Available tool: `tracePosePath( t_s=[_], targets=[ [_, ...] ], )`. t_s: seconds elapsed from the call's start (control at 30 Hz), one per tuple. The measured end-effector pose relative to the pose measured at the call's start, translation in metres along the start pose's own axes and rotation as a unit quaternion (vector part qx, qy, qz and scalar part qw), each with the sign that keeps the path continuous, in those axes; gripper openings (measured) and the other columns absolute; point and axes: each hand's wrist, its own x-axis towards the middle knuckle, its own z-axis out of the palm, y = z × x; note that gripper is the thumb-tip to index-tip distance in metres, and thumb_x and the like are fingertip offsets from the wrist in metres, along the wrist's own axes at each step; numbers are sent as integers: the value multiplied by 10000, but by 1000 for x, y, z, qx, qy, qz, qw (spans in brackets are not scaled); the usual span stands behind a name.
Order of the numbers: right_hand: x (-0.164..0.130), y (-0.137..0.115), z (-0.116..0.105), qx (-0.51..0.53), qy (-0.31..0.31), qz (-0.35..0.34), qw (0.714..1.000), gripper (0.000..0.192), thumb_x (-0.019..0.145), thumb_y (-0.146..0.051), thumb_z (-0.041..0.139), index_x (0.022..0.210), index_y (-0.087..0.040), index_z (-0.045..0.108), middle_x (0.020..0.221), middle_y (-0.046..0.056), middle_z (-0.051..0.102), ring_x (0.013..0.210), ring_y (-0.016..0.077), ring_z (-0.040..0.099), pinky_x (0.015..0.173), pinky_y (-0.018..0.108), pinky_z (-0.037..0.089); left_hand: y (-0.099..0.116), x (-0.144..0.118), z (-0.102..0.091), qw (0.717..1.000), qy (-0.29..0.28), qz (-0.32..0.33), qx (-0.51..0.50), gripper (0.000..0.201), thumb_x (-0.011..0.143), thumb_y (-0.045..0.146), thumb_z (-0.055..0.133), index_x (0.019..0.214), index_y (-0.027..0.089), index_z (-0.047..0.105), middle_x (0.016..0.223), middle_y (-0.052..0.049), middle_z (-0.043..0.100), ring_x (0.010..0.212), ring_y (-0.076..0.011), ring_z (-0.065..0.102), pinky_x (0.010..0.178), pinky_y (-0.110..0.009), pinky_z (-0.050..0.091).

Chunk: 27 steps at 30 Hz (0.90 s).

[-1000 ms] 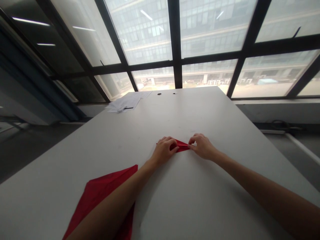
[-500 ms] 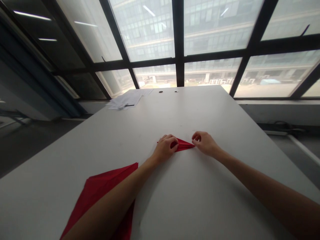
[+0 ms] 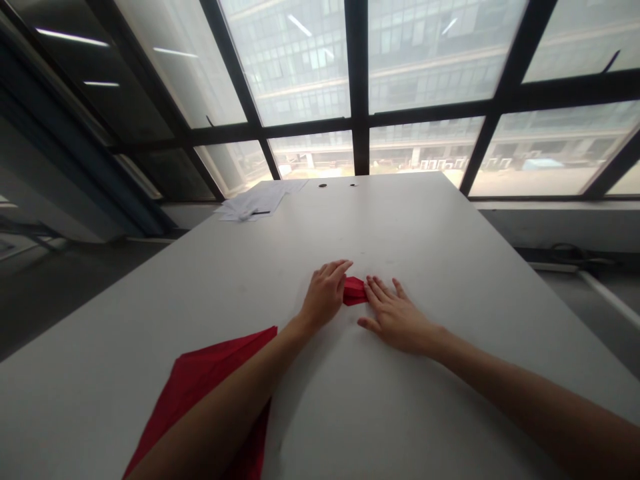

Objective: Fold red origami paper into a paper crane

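The person's left hand [image 3: 326, 293] lies flat on the white table [image 3: 440, 253] with its fingers stretched forward and close together, its inner edge pressed against the small folded red paper [image 3: 355, 291]. The right hand [image 3: 395, 315] is also spread open, palm down, its fingertips [image 3: 373, 288] touching the paper's right edge. Neither hand grips anything; both press flat.

Half a second ago the two hands were curled, pinching the ends of a longer red wedge that tapered to a point toward the right hand. Now that point is gone from view: the visible red patch between the hands is shorter and squarer, and the fingers have uncurled from a pinch into a flat press. This reads as a fold just laid over and being flattened, so the work appears to have passed from shaping a crease to setting it. How much of the paper lies hidden under the left palm cannot be told.

Behind the left hand, under that forearm and toward the person, a much larger red sheet [image 3: 210, 380] rests on the table, partly folded, well apart from the small piece. Far ahead of the left hand, at the table's distant corner, lies a loose stack of white papers [image 3: 255, 201]; ahead of both hands are two small dark holes [image 3: 338, 185] in the tabletop, before the tall window [image 3: 415, 73].
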Motion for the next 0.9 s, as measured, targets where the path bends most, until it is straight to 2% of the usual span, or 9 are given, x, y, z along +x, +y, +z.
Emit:
tracePosePath(
  t_s=[0.07,0.13,0.2,0.27,0.5,0.63,0.7,0.8,0.9],
  targets=[
    [1,1,-2,4,-2,6,1000,910,932,-723,175,1560,-65,184,1606,202,173,1511,322,102,1203,575,17,4,-2,-2,997,-54,58,15,427,1029,235,330,1436,245,459,1462,-66,510,1373,-202,430,1154,-415,314],
    [3,5,-5,7,-6,12,1000,916,927,-731,175,1562,-71,174,1606,202,172,1511,319,103,1203,572,8,5,-6,-2,983,-144,113,28,476,1042,360,322,1505,256,356,1547,-61,403,1469,-207,288,1208,-442,205],
    [4,11,-7,7,-11,19,1000,929,921,-740,182,1561,-67,171,1606,205,160,1510,323,102,1200,575,5,4,-10,-1,969,-207,125,44,562,1027,491,307,1544,277,259,1593,-59,307,1506,-224,186,1219,-487,134],
    [4,18,-9,3,-17,18,1000,938,916,-747,188,1559,-63,179,1608,206,144,1510,325,97,1198,580,0,-1,-12,-1,964,-232,112,65,610,1013,556,275,1557,288,210,1608,-60,261,1517,-238,134,1215,-526,92],
    [5,26,-8,-3,-6,17,1000,929,919,-740,202,1560,-69,176,1605,208,160,1509,324,100,1200,579,16,-14,-12,-4,964,-221,48,141,695,996,602,236,1555,189,229,1615,-120,223,1516,-294,111,1196,-586,92],
    [6,25,-6,-3,-4,19,1000,921,922,-733,213,1558,-67,188,1606,205,165,1509,326,103,1203,572,21,-4,-10,-4,973,-168,56,151,674,1011,547,262,1550,144,226,1608,-161,237,1509,-292,148,1203,-562,106],
    [5,23,-6,0,-1,21,1000,910,926,-727,214,1557,-72,201,1606,203,178,1509,326,110,1203,573,23,3,-9,-4,976,-147,86,134,595,1024,484,287,1535,178,280,1585,-142,303,1490,-277,204,1208,-526,139],
    [4,19,-8,1,23,31,999,866,942,-705,207,1543,-85,270,1589,205,258,1500,333,160,1196,588,31,12,-8,-5,976,-146,116,110,483,1010,459,378,1450,272,447,1461,-104,468,1381,-280,360,1169,-494,244],
    [5,13,-14,-8,74,35,997,682,999,-591,229,1438,-134,483,1529,178,412,1481,325,229,1187,590,32,15,-8,-7,977,-146,107,110,411,1005,449,406,1363,306,549,1334,-90,552,1258,-272,454,1104,-481,312]
  ],
)
